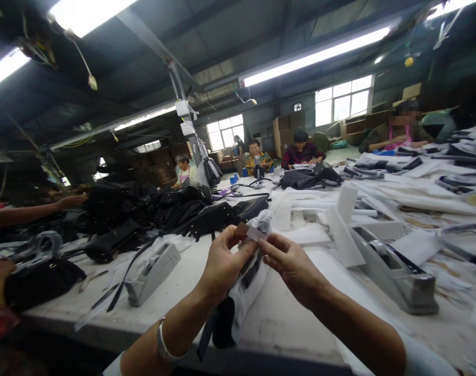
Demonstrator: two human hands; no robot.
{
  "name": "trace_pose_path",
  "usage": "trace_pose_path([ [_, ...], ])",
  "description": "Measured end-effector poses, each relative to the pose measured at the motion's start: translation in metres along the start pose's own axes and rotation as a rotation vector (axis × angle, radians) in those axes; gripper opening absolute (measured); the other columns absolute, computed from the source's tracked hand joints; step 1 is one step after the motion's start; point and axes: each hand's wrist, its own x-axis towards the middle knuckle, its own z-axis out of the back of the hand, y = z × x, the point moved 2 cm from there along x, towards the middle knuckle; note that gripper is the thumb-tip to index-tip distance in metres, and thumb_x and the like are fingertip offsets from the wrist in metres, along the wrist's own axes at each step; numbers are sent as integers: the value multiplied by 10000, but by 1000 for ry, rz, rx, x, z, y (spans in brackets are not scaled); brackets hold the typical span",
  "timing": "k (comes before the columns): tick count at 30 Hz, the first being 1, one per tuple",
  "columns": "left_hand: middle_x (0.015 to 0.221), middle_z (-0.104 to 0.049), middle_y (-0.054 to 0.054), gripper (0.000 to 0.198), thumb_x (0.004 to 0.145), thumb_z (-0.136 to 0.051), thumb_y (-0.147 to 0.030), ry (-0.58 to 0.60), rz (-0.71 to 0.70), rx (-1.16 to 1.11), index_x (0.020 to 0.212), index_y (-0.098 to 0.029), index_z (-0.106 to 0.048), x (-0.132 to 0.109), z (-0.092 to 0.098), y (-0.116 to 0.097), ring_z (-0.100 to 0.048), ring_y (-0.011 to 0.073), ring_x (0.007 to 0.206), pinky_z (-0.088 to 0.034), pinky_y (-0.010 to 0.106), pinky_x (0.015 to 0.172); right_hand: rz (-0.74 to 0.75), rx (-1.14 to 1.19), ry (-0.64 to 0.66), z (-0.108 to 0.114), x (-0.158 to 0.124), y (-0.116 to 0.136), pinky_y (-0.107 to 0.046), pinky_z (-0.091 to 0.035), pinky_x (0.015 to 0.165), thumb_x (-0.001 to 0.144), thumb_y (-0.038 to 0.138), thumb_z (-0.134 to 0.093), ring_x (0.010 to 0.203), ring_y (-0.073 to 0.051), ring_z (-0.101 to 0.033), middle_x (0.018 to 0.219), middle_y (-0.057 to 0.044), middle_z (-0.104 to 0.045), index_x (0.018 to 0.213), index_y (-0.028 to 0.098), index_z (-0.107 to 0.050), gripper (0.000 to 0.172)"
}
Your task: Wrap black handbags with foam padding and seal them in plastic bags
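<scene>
My left hand [225, 256] pinches a small flat brown-and-white piece [250, 231], paper or tape by its look. The fingers of my right hand [290, 258] are closed at that piece's right corner. Right behind it shows a bunched, clear-plastic-wrapped part [263, 221]. Below my hands hangs a black strap-like item [224, 321] with white wrapping [241, 303], over the table's front edge. Whether my left hand also grips this item is hidden by the fingers.
Grey tape dispensers [153, 274] stand left and right [398, 277] on the white table [288, 324]. Black bags [210, 219] are heaped at the left, white foam sheets [308, 235] at the right. A co-worker's arm [37, 211] reaches in from the left; several people sit beyond.
</scene>
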Motion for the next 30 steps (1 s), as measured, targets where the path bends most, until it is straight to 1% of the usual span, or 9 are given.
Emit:
trace_pose_path([
  [4, 918, -700, 43, 182, 802, -735, -289, 1, -39, 86, 901, -162, -649, -2, 1, -2, -649, 208, 960, -479, 304, 883, -54, -34, 19, 5, 6, 2, -241, -403, 724, 728, 435, -838, 887, -156, -526, 960, -27, -659, 951, 201, -725, 343],
  [10, 858, -717, 29, 130, 861, -602, -284, 37, -76, 241, 898, -178, -668, -4, 5, -20, -676, 190, 823, -505, 275, 755, 29, -59, 59, 9, 6, -2, -255, -401, 728, 764, 427, -811, 842, -148, -530, 949, -30, -656, 986, 177, -709, 349],
  [14, 806, -735, 26, 129, 869, -590, -272, -20, -183, 622, 824, -208, -692, -4, 6, -31, -692, 198, 777, -489, 279, 741, 59, -65, 36, 3, 4, -1, -256, -389, 689, 748, 433, -820, 756, -129, -510, 859, -11, -638, 960, 159, -706, 365],
  [18, 813, -747, 84, 224, 916, -525, -283, -101, -306, 1056, 890, -222, -740, -10, 0, -32, -694, 250, 759, -467, 318, 716, 102, -40, -34, -6, 4, 1, -281, -415, 711, 683, 458, -855, 765, -153, -535, 833, -18, -647, 887, 157, -697, 397],
  [20, 849, -751, 129, 279, 937, -482, -281, -153, -336, 1155, 946, -197, -748, -14, -6, -30, -696, 271, 773, -477, 337, 736, 126, -30, -67, -11, 4, 1, -289, -423, 719, 657, 459, -869, 770, -163, -547, 809, -11, -640, 839, 165, -682, 393],
  [22, 955, -752, 180, 317, 938, -459, -253, -182, -354, 1145, 1044, -147, -739, -17, -13, -28, -705, 301, 859, -494, 370, 818, 155, -27, -100, -15, 5, 0, -282, -421, 707, 637, 435, -884, 749, -156, -543, 761, 10, -612, 778, 176, -656, 372],
  [24, 1133, -707, 245, 373, 924, -447, -215, -179, -355, 1114, 1167, -74, -692, -21, -20, -26, -687, 349, 1020, -476, 432, 937, 178, -23, -137, -18, 7, -2, -279, -421, 704, 621, 399, -896, 737, -152, -540, 725, 27, -583, 729, 188, -624, 361],
  [27, 1359, -537, 323, 473, 908, -427, -176, -169, -342, 1098, 1305, 31, -578, -24, -28, -20, -555, 412, 1259, -383, 525, 1075, 199, -18, -160, -19, 8, -6, -301, -439, 742, 630, 385, -888, 766, -173, -560, 737, 19, -594, 721, 201, -621, 338],
  [30, 1471, -395, 321, 530, 918, -391, -149, -177, -337, 1053, 1400, 57, -466, -27, -30, -11, -411, 403, 1387, -319, 538, 1136, 210, -15, -105, -19, 5, -8, -334, -457, 810, 674, 386, -861, 835, -210, -591, 796, -9, -636, 788, 208, -674, 282],
])
